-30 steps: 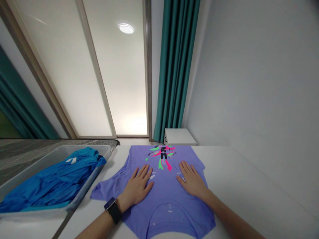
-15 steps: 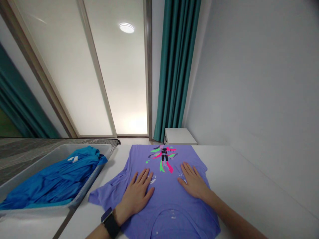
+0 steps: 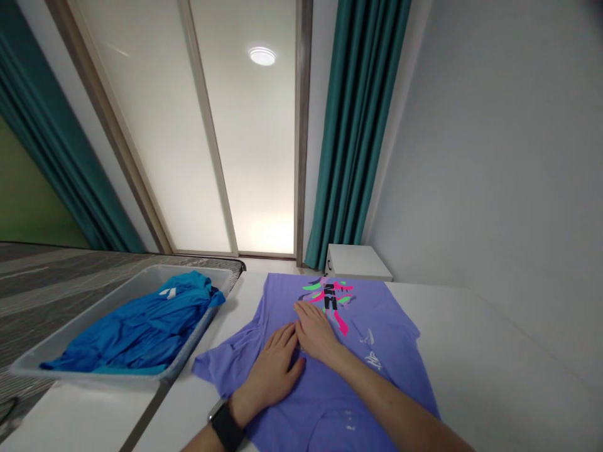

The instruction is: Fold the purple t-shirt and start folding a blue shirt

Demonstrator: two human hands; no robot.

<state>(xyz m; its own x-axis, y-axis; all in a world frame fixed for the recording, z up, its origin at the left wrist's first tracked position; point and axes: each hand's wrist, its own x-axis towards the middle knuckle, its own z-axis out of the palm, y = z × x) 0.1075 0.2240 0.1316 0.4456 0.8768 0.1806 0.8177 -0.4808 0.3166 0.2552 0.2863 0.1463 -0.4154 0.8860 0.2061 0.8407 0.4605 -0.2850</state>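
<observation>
A purple T-shirt (image 3: 391, 383) with a bright pink, green and black print is spread on the white table, its neckline towards me. My left hand (image 3: 276, 370), below a black smartwatch (image 3: 225, 424), lies flat on the shirt left of centre with its fingers stretched out. Just beyond it, my right hand (image 3: 315, 331) rests on the fabric at the print's lower left edge, fingers extended and pointing up to the left. The two hands touch or nearly touch at the fingertips. Part of the print is covered by my right hand.
To the left stands a translucent plastic bin (image 3: 56, 370) holding blue clothing (image 3: 146, 323). The white table (image 3: 471, 370) extends right to a grey wall. Beyond its far edge are a small white cabinet (image 3: 355, 260), a teal curtain (image 3: 358, 138) and frosted sliding doors (image 3: 254, 157).
My right hand has moved left across the shirt, from its right side to beside my left hand. My left hand stays on nearly the same patch of fabric. The camera view has turned slightly left.
</observation>
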